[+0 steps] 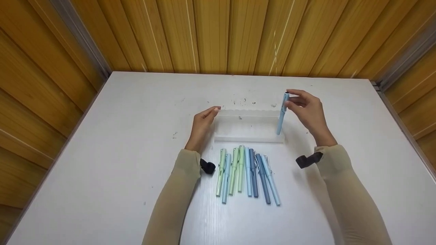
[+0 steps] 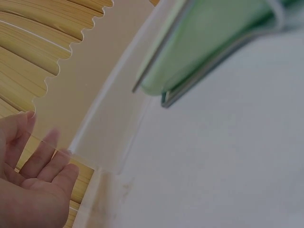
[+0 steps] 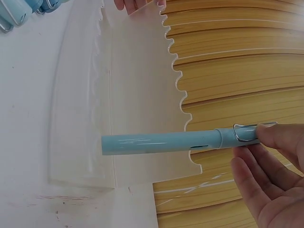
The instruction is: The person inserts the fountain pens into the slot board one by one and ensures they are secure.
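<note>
Pens [image 1: 247, 172], eight of them, slim, capped and coloured light green, light blue and dark blue, are lying side by side on the white desk [image 1: 102, 153], some of them leaning slightly askew. Just beyond the row, a translucent plastic box [image 1: 248, 139], long and shallow with a scalloped edge along its far wall, is standing on the desk in front of the person. The left hand [image 1: 201, 126] is holding the left end of this box, its grip narrow on the plastic near the far corner. Over at the opposite end, the right hand [image 1: 308, 112] is pinching a light-blue capped pen with a silver wire clip [image 1: 282, 114], its grip narrow around the cap. That pen is hanging almost upright, tilting a little, with its lower end at the right end of the box; from where I am standing, I cannot tell whether it is touching the plastic. Beige sleeves [image 1: 354, 200] are covering both forearms, and a black wrist device [image 1: 207, 166] is sticking out at each cuff. Behind the desk, yellow-brown wood-grain panels [image 1: 211, 37] are rising.
</note>
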The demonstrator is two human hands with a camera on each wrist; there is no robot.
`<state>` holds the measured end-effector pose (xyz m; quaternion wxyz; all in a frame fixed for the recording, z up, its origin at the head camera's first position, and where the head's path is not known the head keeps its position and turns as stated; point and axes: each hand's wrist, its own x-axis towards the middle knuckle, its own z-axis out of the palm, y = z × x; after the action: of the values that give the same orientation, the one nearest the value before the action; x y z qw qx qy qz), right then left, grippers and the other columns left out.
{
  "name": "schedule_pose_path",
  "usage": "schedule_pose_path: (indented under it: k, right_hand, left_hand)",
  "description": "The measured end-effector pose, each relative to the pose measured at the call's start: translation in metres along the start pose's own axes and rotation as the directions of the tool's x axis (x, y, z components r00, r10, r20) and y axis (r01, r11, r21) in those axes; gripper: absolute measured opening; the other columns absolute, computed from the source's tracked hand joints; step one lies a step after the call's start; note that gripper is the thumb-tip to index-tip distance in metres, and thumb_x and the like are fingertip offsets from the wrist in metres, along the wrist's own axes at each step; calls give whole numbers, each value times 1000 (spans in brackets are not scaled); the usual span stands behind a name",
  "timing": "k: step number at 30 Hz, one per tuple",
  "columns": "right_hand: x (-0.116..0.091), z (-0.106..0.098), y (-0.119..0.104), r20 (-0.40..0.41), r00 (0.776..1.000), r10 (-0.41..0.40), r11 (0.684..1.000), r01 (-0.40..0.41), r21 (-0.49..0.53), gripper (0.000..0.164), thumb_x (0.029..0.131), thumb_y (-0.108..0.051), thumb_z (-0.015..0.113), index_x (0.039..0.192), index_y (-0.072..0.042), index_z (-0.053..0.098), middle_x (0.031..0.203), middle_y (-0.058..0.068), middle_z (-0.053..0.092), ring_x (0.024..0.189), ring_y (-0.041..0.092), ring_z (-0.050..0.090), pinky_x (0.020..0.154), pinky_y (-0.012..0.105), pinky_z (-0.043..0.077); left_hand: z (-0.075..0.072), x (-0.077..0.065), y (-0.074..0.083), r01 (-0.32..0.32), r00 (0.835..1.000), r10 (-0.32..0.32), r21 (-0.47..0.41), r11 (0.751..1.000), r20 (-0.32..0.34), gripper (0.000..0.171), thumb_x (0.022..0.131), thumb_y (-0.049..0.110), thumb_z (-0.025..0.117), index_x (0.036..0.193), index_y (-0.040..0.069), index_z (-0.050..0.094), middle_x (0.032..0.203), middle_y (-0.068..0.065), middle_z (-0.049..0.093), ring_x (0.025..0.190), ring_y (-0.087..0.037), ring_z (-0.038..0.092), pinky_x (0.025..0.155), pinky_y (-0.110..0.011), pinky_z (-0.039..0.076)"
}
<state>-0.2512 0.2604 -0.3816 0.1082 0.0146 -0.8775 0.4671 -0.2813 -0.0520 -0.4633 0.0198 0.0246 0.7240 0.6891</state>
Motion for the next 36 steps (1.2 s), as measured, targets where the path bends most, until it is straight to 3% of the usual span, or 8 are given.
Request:
schedule_pose_path:
  k: [6,15,28,36]
  right_hand:
    - [0,0,0,-22,999,-43,999,43,-15,40,92,-20,66,131,-12,59,115,15,68,94,-4,60,91,24,52]
    - [-1,5,8,-5,1000,16,999,-16,-40,41,93,-23,64,133,-14,58,120,12,65,100,8,61,98,32,50]
    - [5,11,12,9,998,64,998,-64,-27,40,95,-23,62,134,-15,57,121,10,64,105,13,62,98,26,50]
    - [5,15,22,-2,1000,-4,998,4,-69,39,94,-21,63,132,-11,58,118,12,66,103,12,61,97,28,49]
  left_hand:
    - [0,0,0,-27,999,28,-41,999,15,35,96,36,59,123,16,67,132,1,61,128,-17,52,110,-37,41]
    - [0,1,-1,-16,1000,16,-26,1000,12,37,95,40,59,123,17,67,133,2,61,130,-16,51,110,-35,40]
    - [0,2,1,1,1000,-1,15,1000,2,41,94,43,59,124,18,66,133,3,61,131,-14,49,111,-33,38]
    - [0,2,-2,8,1000,-8,11,1000,0,37,95,42,58,123,19,67,133,4,60,131,-15,49,110,-35,40]
